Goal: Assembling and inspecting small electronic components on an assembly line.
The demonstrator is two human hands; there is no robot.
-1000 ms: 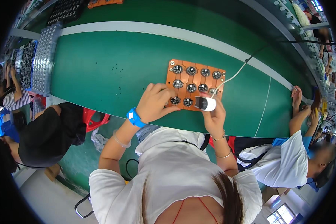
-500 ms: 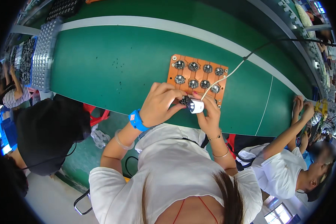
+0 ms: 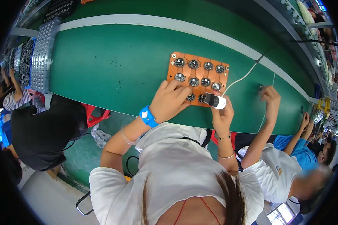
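An orange fixture board point(image 3: 199, 62) lies on the green table point(image 3: 109, 67), holding several round black and silver parts point(image 3: 193, 64) in rows. My left hand point(image 3: 171, 100), with a blue wristband point(image 3: 148, 116), rests flat on the board's near left corner. My right hand point(image 3: 222, 114) grips a white handheld tool point(image 3: 216, 101) with a black tip. The tip points at a part in the board's near row. A white cable point(image 3: 241, 79) runs from the tool toward the table's far side.
A co-worker at the right reaches a hand point(image 3: 270, 98) onto the table beside my board. Trays of dark parts point(image 3: 41, 56) line the table's left end. A person in black point(image 3: 45, 131) sits at the left, next to a red stool point(image 3: 95, 116).
My right hand has shifted the tool a little left along the board's near row. My left hand stays on the board. The co-worker's hand has risen onto the table.
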